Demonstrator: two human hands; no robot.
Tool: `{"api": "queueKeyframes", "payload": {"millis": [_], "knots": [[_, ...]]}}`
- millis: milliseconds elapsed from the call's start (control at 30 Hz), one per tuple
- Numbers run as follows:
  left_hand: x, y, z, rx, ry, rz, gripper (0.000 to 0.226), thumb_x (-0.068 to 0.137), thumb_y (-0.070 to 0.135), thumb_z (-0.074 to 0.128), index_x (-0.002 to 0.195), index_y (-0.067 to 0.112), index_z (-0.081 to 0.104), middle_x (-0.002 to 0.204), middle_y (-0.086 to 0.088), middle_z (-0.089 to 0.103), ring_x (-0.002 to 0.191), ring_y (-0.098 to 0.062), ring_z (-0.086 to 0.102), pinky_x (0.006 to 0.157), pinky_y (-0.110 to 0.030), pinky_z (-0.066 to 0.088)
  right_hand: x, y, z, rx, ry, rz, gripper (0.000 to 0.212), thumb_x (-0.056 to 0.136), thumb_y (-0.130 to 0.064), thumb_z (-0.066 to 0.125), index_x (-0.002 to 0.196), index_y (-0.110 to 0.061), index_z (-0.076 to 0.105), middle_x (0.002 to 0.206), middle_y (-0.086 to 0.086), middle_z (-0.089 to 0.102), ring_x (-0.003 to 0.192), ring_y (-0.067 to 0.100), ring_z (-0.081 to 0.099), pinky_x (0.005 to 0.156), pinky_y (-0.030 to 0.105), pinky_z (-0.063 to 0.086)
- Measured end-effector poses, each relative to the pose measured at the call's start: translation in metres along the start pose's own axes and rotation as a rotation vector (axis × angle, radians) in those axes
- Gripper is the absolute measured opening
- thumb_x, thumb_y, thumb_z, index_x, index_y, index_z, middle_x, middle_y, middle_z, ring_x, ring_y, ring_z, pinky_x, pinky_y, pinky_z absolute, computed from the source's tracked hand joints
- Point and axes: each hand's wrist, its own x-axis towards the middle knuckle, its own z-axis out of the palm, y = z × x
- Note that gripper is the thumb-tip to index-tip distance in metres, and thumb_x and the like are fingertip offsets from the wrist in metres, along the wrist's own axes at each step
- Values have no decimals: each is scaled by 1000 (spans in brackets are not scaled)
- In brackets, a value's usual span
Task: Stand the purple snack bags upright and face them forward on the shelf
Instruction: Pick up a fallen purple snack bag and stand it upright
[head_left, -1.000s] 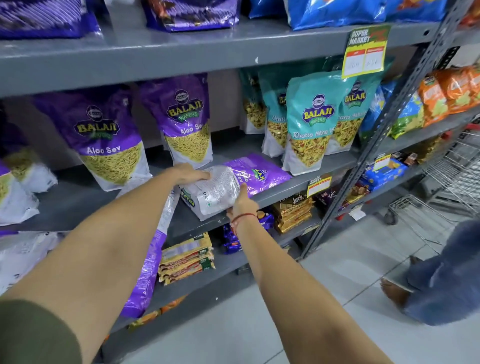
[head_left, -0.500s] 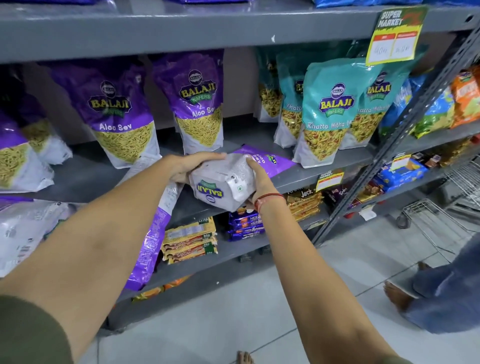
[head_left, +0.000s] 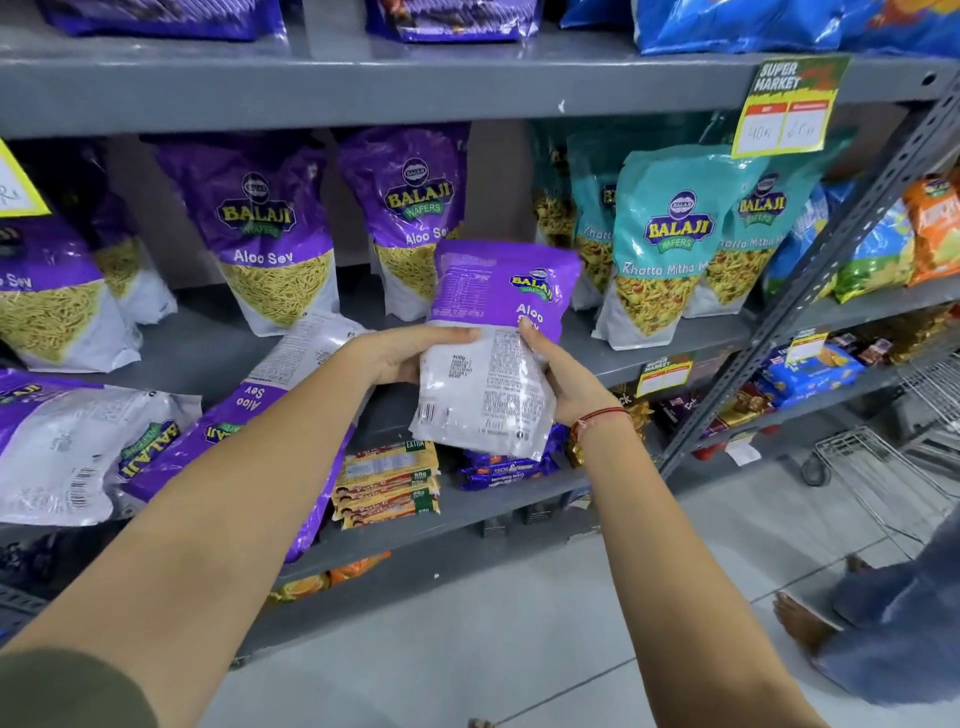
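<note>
Purple snack bag (head_left: 496, 348) is up off the shelf (head_left: 218, 358) right now, held in front of the middle row with its back panel toward us, so we're seeing nutrition print and barcode instead of the front art. Only one view here, the head cam, so that's all we've got.

Our left hand (head_left: 400, 353) has its grip closed on the bag's left edge, thumb on top. Our right hand (head_left: 566, 379) is wrapped around the right edge, fingers mostly hidden behind the bag. Both hands are holding the same bag, roughly at mid-height.

Behind it, two purple bags (head_left: 270, 234) stand upright facing forward, next to the teal bags (head_left: 670, 239). Lower left, a couple more purple bags (head_left: 83, 447) lie flat, one hanging over the shelf edge upside down.

Handling-wise, we'd guess it's light, crinkly and a bit slick, with loose, crushable stuff inside. Probably best held by the side seams like this, not squeezed in the middle. It'll need spinning around, then settling on its bottom so it doesn't flop.
</note>
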Motion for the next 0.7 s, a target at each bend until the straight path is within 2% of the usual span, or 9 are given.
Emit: {"api": "queueKeyframes", "payload": {"millis": [67,167,267,333,400,467,533,633,700], "knots": [[-1,7,3,28,16,93,88,33,46,90,112,21,63,104,1,74,104,-18,67,91,-34,52,6,-7,-3,-89,63,-162,54,76,-23,74,123,-2,57,99,8,73,92,22,69,73,33,58],[-2,20,7,28,67,249,83,28,45,91,104,24,66,100,5,75,97,-10,69,82,-23,55,13,-23,0,-209,108,-316,54,68,-12,80,116,-2,60,96,6,74,85,20,70,73,32,56],[0,32,4,17,212,393,90,31,46,90,112,17,64,108,1,72,100,-12,68,89,-26,52,21,-45,2,-274,78,-444,39,67,-7,79,104,-9,65,87,-1,76,82,16,71,71,29,57],[-2,43,0,11,298,460,90,34,45,89,113,11,64,107,-1,72,94,-12,69,86,-27,54,29,-62,8,-304,57,-521,39,64,-8,80,100,-11,66,88,0,76,86,18,70,78,31,57],[-4,56,-4,-10,367,503,71,45,34,88,107,6,66,94,1,74,82,-10,70,78,-29,55,38,-81,15,-351,55,-582,36,66,-4,79,101,-8,67,89,0,76,87,19,69,81,32,57],[-5,72,-13,-55,443,555,38,62,20,83,94,10,67,75,8,75,71,-6,70,69,-25,56,46,-100,21,-378,69,-632,25,71,0,76,92,-11,69,81,-4,76,79,14,70,78,29,57],[-7,88,-23,-132,516,593,15,74,15,75,86,15,66,63,12,73,62,-2,67,62,-21,54,50,-118,27,-368,91,-656,15,69,-10,79,80,-14,70,74,-4,75,71,13,69,76,30,57],[-15,105,-33,-172,579,588,14,76,14,73,84,18,64,65,14,71,57,4,65,56,-14,50,54,-134,31,-375,127,-610,26,56,-24,87,72,-13,70,69,5,71,63,18,65,67,31,54],[-15,109,-35,-128,623,590,16,76,12,73,81,22,61,77,12,67,53,10,61,50,-7,46,58,-136,32,-386,133,-588,34,50,-29,90,72,-13,71,73,11,67,67,20,62,66,30,54]]}}
